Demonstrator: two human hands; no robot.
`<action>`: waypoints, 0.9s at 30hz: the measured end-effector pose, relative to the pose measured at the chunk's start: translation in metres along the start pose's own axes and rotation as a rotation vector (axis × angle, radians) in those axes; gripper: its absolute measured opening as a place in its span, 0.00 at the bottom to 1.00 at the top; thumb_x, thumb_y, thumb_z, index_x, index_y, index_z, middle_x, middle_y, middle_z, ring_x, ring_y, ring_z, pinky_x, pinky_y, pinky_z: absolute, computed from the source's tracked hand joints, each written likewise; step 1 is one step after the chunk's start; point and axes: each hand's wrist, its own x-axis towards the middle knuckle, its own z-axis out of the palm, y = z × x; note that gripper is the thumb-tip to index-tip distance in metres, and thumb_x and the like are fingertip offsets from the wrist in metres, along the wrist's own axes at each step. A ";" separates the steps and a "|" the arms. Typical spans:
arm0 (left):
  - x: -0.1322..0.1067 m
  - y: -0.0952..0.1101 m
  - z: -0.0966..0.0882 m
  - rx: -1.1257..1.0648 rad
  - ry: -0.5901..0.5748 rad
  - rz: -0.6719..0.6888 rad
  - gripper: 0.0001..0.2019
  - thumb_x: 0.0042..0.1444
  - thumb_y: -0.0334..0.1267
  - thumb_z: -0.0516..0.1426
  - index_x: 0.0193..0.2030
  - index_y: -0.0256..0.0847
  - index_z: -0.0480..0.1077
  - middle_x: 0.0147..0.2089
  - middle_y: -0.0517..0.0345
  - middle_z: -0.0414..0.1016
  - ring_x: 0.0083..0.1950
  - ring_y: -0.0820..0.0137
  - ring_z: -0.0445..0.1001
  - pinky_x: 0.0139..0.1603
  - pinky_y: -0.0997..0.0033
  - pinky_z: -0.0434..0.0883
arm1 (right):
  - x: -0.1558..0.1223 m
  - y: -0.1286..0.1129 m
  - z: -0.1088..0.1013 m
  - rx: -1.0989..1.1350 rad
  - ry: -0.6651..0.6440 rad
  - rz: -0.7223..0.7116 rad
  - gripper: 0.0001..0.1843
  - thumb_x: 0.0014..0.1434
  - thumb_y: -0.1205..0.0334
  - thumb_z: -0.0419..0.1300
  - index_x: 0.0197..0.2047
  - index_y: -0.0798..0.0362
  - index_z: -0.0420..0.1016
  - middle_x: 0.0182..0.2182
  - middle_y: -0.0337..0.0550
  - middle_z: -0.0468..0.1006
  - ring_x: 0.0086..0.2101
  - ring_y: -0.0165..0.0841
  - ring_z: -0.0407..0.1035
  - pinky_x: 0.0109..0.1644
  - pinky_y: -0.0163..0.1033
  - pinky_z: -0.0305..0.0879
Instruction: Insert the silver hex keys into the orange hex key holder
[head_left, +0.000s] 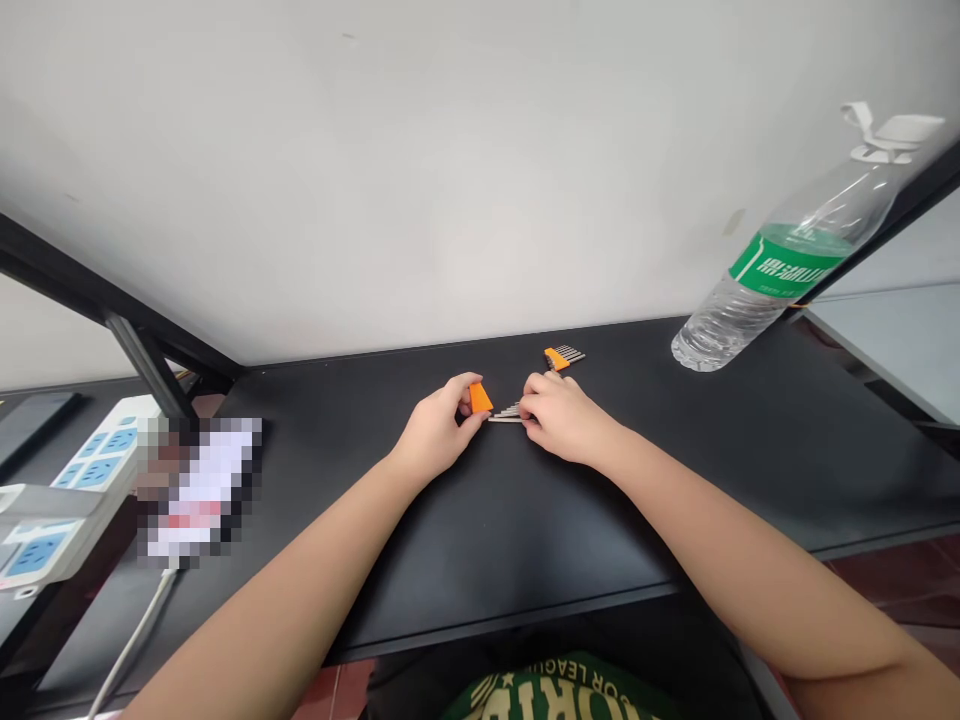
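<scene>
Pinched between the thumb and fingers of my left hand (435, 425) is an orange plastic holder (480, 399), wedge-shaped. Several thin silver metal rods (508, 412) lie fanned between my two hands, their left ends close to the holder. My right hand (562, 415) closes its fingertips on the rods' right ends, which are hidden from me. Just behind that hand rests a second orange holder (556, 358) with several metal rods (574, 353) sticking out to the right. Whether the rods are hex keys or bits is too small to tell.
A water bottle (780, 262) with a green label stands at the back right of the black table (480, 540). At left lie a blurred-out phone (214, 480) with a white cable (139, 640) and a white power strip (97, 470). A white wall (450, 180) rises behind.
</scene>
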 end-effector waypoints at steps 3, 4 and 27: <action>0.000 0.000 -0.001 -0.053 0.008 -0.036 0.22 0.62 0.41 0.60 0.63 0.47 0.66 0.39 0.62 0.78 0.39 0.69 0.78 0.45 0.67 0.76 | 0.001 -0.003 -0.002 -0.083 -0.012 -0.030 0.07 0.62 0.71 0.61 0.32 0.54 0.74 0.39 0.49 0.72 0.42 0.40 0.66 0.47 0.46 0.61; 0.000 -0.001 -0.001 -0.051 0.021 -0.035 0.22 0.62 0.41 0.60 0.63 0.47 0.66 0.39 0.61 0.78 0.39 0.68 0.78 0.45 0.66 0.76 | 0.001 -0.003 -0.003 -0.098 -0.007 -0.040 0.07 0.61 0.72 0.61 0.31 0.54 0.74 0.38 0.49 0.71 0.41 0.40 0.66 0.47 0.46 0.62; -0.003 -0.003 0.001 -0.204 0.074 -0.003 0.23 0.64 0.41 0.61 0.64 0.46 0.62 0.46 0.57 0.83 0.47 0.66 0.82 0.53 0.60 0.76 | -0.007 0.017 -0.012 0.317 0.162 -0.087 0.09 0.70 0.68 0.53 0.41 0.51 0.74 0.40 0.42 0.73 0.36 0.31 0.66 0.41 0.37 0.62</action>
